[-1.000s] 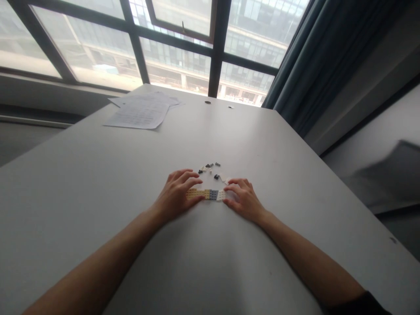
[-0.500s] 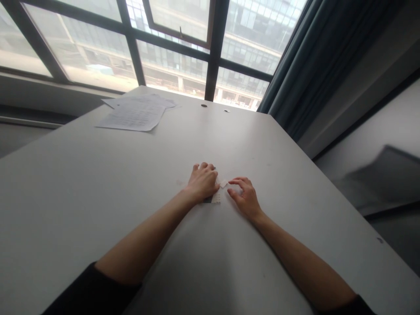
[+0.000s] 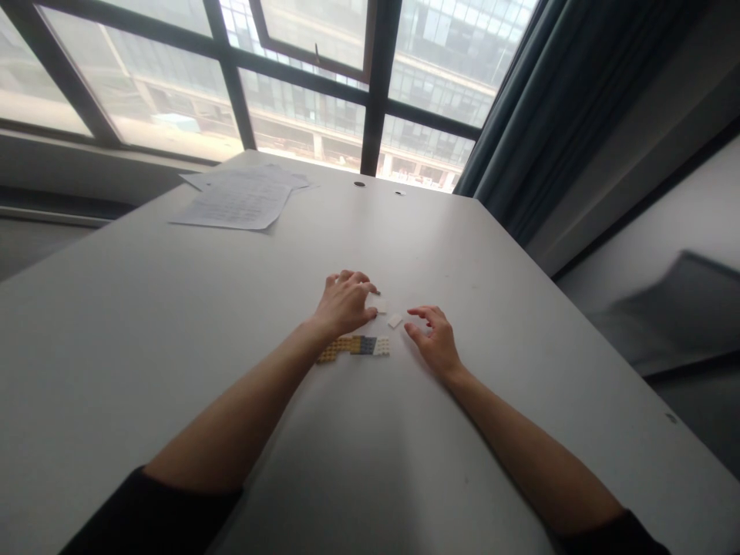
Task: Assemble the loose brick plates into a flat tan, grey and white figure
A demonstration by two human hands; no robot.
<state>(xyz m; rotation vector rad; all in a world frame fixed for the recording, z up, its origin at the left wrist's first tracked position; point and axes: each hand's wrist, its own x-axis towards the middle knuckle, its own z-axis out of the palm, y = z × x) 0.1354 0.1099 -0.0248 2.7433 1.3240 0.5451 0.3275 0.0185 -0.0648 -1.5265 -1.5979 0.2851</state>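
My left hand (image 3: 347, 302) hovers over or rests on the table with its thumb and fingers apart. Between its thumb and index finger lies a flat white piece (image 3: 381, 307), and a tiny dark piece (image 3: 378, 293) shows at the index fingertip. Whether the hand touches either one I cannot tell. My right hand (image 3: 432, 337) is open, thumb and fingers parted around nothing, just right of a second white piece (image 3: 395, 321). Nearer to me lies a studded strip of toy building bricks, yellow (image 3: 345, 344), grey (image 3: 368, 345) and white (image 3: 382, 347); my left wrist partly covers its left end.
The white table (image 3: 231, 308) reaches to the window. Printed paper sheets (image 3: 234, 202) lie at the far left. Two small round spots, one a dark hole (image 3: 359, 184), sit near the back edge. A dark curtain (image 3: 514, 154) hangs at the right.
My left hand has moved left and away from me, uncovering the brick strip and a white piece. My right hand has shifted slightly right, staying open.
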